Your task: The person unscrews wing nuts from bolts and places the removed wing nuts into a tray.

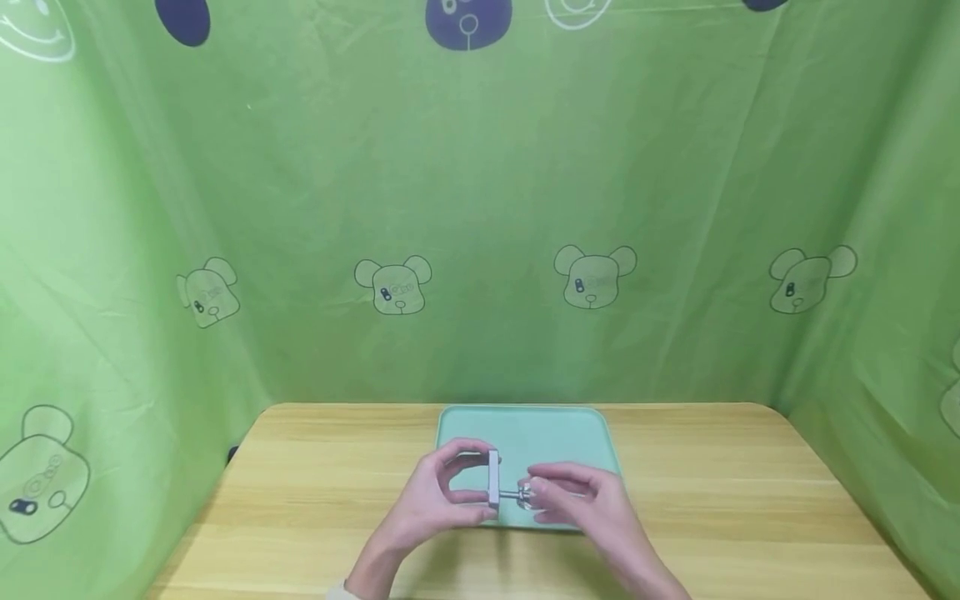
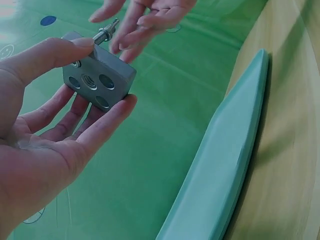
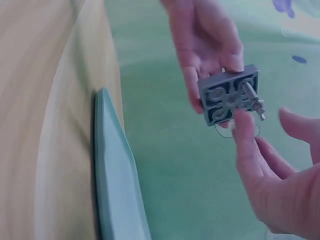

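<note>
My left hand (image 1: 429, 500) grips a small grey square metal block (image 1: 492, 477) by its edges, holding it up over the tray. In the left wrist view the block (image 2: 116, 75) shows several round holes, one of them threaded in the middle. A bolt (image 2: 104, 35) with nuts or washers on its shank sticks out from one corner of the far face. The right wrist view shows that recessed face and the bolt (image 3: 254, 100) pointing toward my right hand (image 3: 280, 180). My right fingertips are beside the bolt, close to the block, with the thumb spread away.
A mint-green shallow tray (image 1: 555, 429) lies on the light wooden table (image 1: 720, 483), below and beyond both hands. Green curtains (image 1: 480, 167) with bear-head prints surround the table at the back and sides.
</note>
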Tool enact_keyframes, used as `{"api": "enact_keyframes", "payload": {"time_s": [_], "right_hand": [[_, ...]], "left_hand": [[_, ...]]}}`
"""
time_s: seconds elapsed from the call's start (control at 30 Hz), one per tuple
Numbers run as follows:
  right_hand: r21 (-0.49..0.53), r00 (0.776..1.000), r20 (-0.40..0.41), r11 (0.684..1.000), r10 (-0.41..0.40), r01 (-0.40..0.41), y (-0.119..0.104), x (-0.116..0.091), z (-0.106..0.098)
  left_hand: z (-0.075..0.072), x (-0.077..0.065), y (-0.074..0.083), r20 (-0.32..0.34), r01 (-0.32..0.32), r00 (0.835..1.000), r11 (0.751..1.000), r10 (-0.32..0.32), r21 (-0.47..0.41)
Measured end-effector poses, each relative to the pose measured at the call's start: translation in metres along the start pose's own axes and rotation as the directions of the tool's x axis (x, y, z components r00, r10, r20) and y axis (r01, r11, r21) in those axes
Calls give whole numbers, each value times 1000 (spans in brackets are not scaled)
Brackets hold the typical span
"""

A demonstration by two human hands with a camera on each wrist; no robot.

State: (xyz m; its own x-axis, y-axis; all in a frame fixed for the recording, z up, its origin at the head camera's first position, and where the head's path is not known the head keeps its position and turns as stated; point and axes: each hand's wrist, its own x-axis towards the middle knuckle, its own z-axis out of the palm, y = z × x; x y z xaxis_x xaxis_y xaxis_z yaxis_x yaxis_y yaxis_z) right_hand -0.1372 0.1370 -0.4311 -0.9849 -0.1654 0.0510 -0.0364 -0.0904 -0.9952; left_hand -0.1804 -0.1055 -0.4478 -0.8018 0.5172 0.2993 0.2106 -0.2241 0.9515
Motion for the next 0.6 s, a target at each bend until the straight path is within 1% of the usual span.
{"api": "enact_keyframes", "payload": {"time_s": [0.03, 0.1, 0.17, 0.23, 0.33, 0.43, 0.5, 0.6], "right_hand": [[19, 998, 32, 998, 54, -54, 0, 1, -1], [42, 989, 86, 991, 121, -125, 1, 2, -3], [55, 981, 126, 987, 146, -154, 2, 2, -4], [70, 978, 146, 984, 150, -162, 3, 2, -5], [75, 976, 155, 984, 151, -164, 4, 1, -5], [48, 980, 141, 988, 139, -147, 4, 1, -5], [18, 986, 116, 993, 116, -119, 3, -1, -3], [-60, 997, 68, 998, 38, -34, 1, -3, 1]], "left_hand": [[0, 0, 0, 4, -4, 1000, 1000, 4, 6], [1, 0, -1, 11, -15, 1000, 1000, 14, 24], [1, 0, -2, 17, -19, 1000, 999, 19, 41], [2, 0, -2, 18, -16, 1000, 998, 15, 54], [3, 1, -1, 24, -7, 1000, 998, 5, 57], [4, 1, -1, 26, 5, 1000, 998, -6, 56], [5, 1, -1, 26, 8, 1000, 999, -10, 48], [5, 1, -1, 23, 9, 1000, 999, -10, 41]]}}
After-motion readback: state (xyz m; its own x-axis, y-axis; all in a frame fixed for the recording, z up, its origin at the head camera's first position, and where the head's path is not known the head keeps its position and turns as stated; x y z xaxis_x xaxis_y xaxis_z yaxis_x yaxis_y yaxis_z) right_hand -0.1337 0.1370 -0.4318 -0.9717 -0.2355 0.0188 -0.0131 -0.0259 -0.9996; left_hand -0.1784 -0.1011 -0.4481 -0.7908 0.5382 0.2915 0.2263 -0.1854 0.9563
